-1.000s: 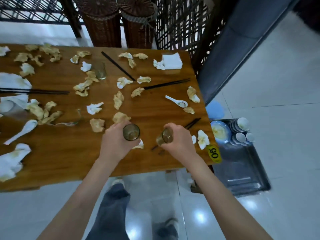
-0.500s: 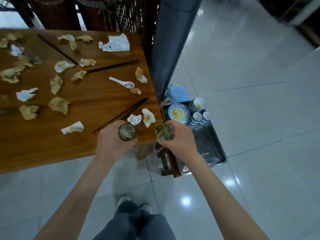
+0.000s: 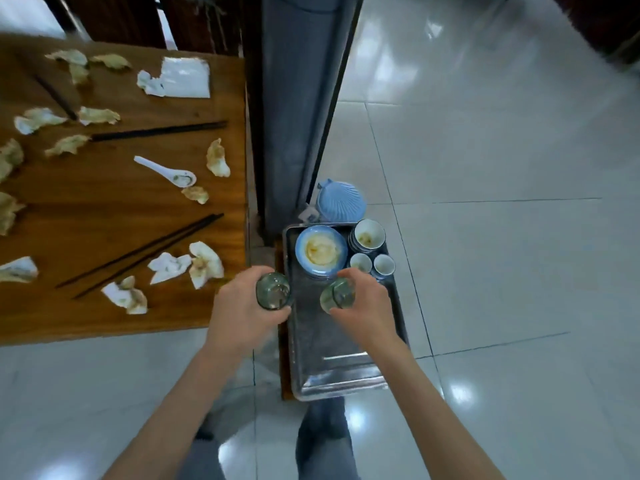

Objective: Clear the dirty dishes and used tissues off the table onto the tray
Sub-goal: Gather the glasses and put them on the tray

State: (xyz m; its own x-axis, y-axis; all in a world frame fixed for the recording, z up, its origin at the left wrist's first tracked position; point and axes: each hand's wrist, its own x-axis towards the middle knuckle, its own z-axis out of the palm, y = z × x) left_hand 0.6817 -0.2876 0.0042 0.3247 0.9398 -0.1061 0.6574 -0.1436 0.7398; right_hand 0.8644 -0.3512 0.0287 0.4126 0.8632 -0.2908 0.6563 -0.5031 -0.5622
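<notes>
Item: clearing run, partly done.

Left hand (image 3: 242, 306): fingers curled round a greenish glass (image 3: 273, 291), lower centre of the frame, at the tray's left rim.
Right hand (image 3: 367, 306): wrapped round a second glass (image 3: 337, 294), held above the tray (image 3: 332, 372), not yet set down.

Already on the tray, at its upper end: blue-rimmed plate (image 3: 321, 250) with residue, stacked bowls (image 3: 369, 235), two small cups (image 3: 360, 262).

Left on the bench (image 3: 194, 317), left half of the frame: white spoon (image 3: 166, 171), chopsticks (image 3: 145, 254) in several pairs, folded napkin (image 3: 185, 77), many crumpled used tissues (image 3: 204, 263).

Judgement: most crockery appears moved; both glasses need placing, then utensils and all the tissues. Roughly the earlier half is complete.
</notes>
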